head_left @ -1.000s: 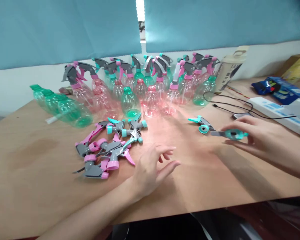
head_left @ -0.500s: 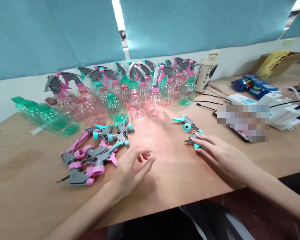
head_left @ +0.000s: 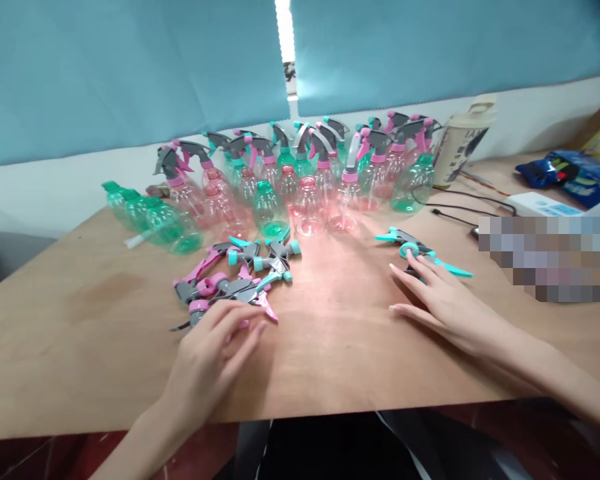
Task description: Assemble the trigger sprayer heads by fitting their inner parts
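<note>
My left hand (head_left: 207, 357) is over the near edge of a pile of grey-and-pink spray heads (head_left: 235, 288), hiding part of the front ones. Its fingers are loosely bent with the thumb apart, and nothing shows held in it. Grey-and-turquoise spray heads (head_left: 280, 255) lie at the pile's far side. On the right, my right hand (head_left: 447, 310) has its fingers stretched out, the fingertips touching or just over a turquoise-and-grey spray head (head_left: 453, 269). Another turquoise spray head (head_left: 403, 238) lies just beyond those fingers.
Behind the pile stand several pink and green bottles, some with spray heads on, others uncapped, such as a green bottle (head_left: 271, 210) and a pink bottle (head_left: 310, 210). A cream tumbler (head_left: 463, 143), black cable (head_left: 460, 220), blue packet (head_left: 575, 175) and blurred-out object (head_left: 555, 257) are at right.
My left hand has moved left, from beside the pile to over its front heads. My right hand's fingers have spread on the turquoise spray head, now turned differently. The view has swung left.
</note>
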The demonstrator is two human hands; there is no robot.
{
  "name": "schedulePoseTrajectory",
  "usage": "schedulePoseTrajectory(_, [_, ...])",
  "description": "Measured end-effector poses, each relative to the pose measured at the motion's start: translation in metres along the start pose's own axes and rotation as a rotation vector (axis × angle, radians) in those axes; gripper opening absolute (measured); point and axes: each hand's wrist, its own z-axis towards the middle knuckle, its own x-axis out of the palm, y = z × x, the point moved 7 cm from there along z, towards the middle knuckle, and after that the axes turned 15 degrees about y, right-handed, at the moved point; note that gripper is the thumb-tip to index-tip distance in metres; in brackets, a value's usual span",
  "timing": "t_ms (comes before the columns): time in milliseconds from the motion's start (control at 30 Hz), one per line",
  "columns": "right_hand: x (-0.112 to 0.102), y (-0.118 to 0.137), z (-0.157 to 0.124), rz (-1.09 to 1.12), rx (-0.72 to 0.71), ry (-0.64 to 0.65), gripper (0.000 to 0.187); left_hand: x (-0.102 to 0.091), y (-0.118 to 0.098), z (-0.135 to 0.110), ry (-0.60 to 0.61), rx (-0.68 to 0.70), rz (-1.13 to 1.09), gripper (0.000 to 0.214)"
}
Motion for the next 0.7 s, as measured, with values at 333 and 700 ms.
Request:
schedulePoseTrajectory(333, [-0.004, 0.014, 0.034, -0.031, -0.01, -0.059, 0.071, -0.01, 0.067, -0.015, -0.062, -0.256, -0.008, 0.025])
schedulePoseTrajectory(700, [-0.05, 0.146, 0.144, 0.266, -0.313, 0.005, 0.023, 0.0, 0.064, 0.031, -0.042, -0.152, -0.161, 0.019])
